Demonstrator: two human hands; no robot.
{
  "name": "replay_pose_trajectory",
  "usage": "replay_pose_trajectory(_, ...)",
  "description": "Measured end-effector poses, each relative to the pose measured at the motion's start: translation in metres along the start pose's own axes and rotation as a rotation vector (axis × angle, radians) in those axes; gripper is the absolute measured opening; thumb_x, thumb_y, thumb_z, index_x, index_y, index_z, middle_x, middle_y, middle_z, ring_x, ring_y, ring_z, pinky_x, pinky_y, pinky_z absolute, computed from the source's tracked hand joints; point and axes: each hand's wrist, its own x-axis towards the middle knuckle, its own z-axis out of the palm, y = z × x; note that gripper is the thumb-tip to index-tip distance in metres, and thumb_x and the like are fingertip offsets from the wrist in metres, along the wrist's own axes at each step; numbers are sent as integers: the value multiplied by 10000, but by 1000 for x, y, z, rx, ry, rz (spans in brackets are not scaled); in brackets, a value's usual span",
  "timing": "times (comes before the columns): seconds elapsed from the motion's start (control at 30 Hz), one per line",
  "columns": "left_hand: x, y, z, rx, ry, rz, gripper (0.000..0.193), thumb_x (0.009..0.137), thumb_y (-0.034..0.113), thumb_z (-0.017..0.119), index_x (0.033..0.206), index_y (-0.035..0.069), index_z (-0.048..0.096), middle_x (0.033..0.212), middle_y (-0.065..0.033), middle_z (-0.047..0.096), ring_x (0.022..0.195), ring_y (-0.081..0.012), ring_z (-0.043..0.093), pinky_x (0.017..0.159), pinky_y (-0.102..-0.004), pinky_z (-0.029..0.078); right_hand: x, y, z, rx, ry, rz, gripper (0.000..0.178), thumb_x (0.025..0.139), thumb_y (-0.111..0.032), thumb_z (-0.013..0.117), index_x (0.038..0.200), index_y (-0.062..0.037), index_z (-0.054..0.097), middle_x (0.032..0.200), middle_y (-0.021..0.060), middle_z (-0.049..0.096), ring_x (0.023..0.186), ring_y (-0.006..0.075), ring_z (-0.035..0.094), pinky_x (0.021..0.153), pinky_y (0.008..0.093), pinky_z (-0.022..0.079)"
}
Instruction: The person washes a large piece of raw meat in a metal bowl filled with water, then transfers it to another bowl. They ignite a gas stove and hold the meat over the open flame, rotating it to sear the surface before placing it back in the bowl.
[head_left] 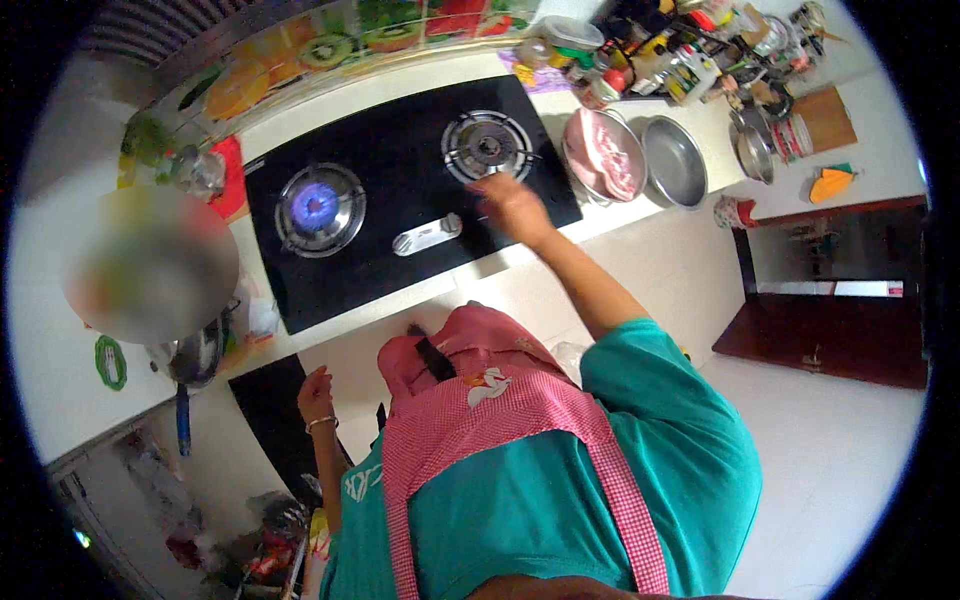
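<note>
My right hand (514,207) is over the black gas stove (400,150), just in front of the right burner (488,147). Its fingers are curled in, and nothing shows in them. Beside it, nearer the front edge, is the silver panel with the control knobs (428,235). A blue flame (315,204) burns on the left burner (345,228); no flame shows on the right one. My left hand (316,393) hangs low in front of the counter, fingers loosely bent and slightly apart, holding nothing.
Right of the stove, a pot holds raw pink meat (605,160), beside a steel bowl (675,165). Bottles and jars (690,75) crowd the back right. At left are a blurred round shape (150,265) and a pan with a blue handle (183,420). A dark red cabinet door (820,340) stands ajar.
</note>
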Motion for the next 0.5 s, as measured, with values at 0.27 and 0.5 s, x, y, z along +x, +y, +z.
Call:
replay_pose_trajectory(0.27, 33, 136, 136, 18, -245, 456, 216, 856, 125, 638, 1054, 53, 681, 934, -48, 693, 793, -116, 632, 741, -243, 492, -73, 192, -101, -421, -23, 530, 689, 620, -202, 781, 1230, -73, 487, 1134, 140, 554, 1090, 333, 492, 949, 425, 401)
replay_pose_trajectory(0.5, 24, 244, 277, -74, -473, 492, 207, 891, 77, 608, 1086, 29, 658, 1005, -47, 677, 885, -109, 628, 780, -233, 479, -65, 238, -111, -177, -21, 453, 403, 668, -222, 743, 1004, -66, 583, 889, 164, 627, 874, 350, 611, 783, 438, 475)
